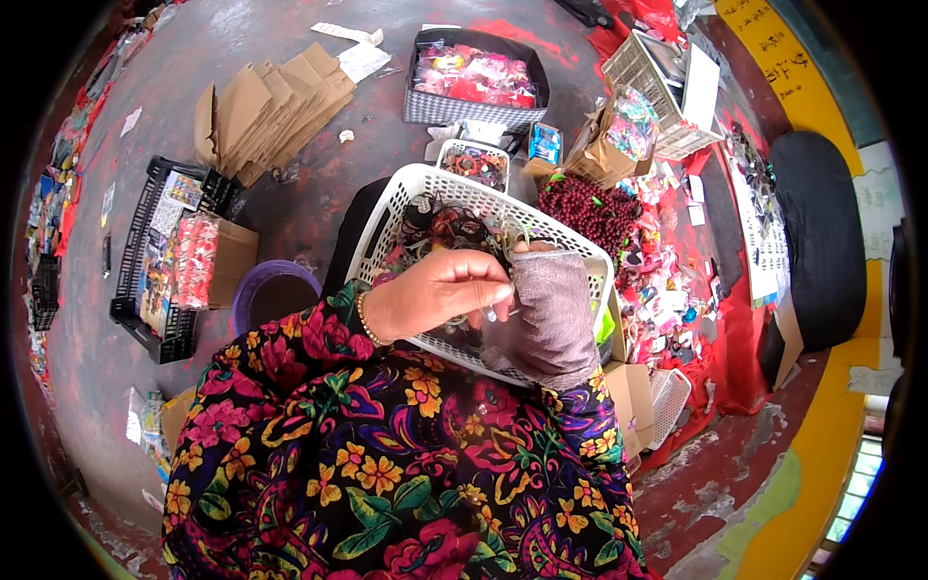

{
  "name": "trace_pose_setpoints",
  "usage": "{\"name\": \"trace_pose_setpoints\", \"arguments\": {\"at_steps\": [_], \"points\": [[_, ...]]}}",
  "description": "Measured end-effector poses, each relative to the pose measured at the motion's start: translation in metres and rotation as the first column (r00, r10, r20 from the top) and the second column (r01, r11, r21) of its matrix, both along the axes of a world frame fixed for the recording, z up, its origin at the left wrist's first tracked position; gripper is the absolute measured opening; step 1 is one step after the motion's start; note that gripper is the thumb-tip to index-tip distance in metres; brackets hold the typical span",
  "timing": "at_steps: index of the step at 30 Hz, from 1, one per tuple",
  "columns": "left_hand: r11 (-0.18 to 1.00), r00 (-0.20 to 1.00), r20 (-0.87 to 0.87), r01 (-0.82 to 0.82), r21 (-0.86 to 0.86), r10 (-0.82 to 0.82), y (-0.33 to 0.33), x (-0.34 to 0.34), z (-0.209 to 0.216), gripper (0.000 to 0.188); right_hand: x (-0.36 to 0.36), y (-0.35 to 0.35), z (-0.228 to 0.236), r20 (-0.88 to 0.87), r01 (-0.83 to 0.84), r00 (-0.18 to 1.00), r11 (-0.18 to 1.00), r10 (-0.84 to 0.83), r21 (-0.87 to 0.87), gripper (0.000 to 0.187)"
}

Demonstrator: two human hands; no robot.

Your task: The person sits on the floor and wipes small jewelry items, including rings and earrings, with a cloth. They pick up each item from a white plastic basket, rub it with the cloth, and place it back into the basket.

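Over a white perforated plastic basket (pixel 396 198), my left hand (pixel 435 290) is closed, its thumb and fingers brought together near the basket's middle. What it pinches, if anything, is too small to make out. My right hand (pixel 534 247) is close beside it, mostly covered by a greyish-mauve cloth (pixel 551 314) wrapped around hand and wrist. Only a little of its fingers shows at the cloth's far edge, and their grip is hidden. Inside the basket lies a tangle of dark and brown hair ties (pixel 449 222), partly behind my hands. A beaded bracelet (pixel 365 319) circles my left wrist.
A smaller white basket (pixel 474 145) of bands stands just beyond. Farther off is a grey box (pixel 474 106) of pink packets. Dark red beads (pixel 590 213) lie to the right. On the left are a purple bucket (pixel 240 300), a black crate (pixel 145 222) and folded cardboard (pixel 271 111).
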State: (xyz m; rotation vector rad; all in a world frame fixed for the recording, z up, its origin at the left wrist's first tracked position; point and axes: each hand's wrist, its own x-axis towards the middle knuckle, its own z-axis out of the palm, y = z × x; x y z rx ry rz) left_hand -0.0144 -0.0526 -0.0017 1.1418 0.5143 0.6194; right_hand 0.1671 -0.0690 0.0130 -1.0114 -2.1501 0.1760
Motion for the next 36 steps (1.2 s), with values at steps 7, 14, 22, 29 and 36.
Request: {"name": "trace_pose_setpoints", "arguments": {"at_steps": [7,14,22,29,36], "points": [[0.947,0.981,0.019,-0.183,-0.265,0.195,0.003,-0.009,-0.006,0.014,0.005,0.010,-0.020,-0.743,-0.635,0.482,0.400,-0.464,-0.661,0.025],[0.957,0.985,0.133,-0.070,-0.282,0.111,0.006,-0.012,-0.015,0.013,0.002,0.007,0.009,-0.219,-0.119,0.973,0.971,0.073,-0.207,0.012],[0.944,0.997,0.045,0.070,-0.322,-0.059,0.007,-0.006,-0.008,0.014,0.002,0.004,-0.002,-0.109,0.001,0.994,0.972,-0.027,-0.234,0.016],[0.942,0.976,0.107,-0.147,-0.302,0.187,0.004,-0.011,-0.007,0.010,-0.014,0.010,0.031,0.319,0.240,0.937,0.928,-0.144,-0.286,0.032],[0.982,0.989,0.115,-0.072,-0.176,0.093,0.006,-0.013,-0.012,0.011,0.000,0.009,-0.026,-0.743,-0.718,0.324,0.359,-0.585,-0.596,0.034]]}}
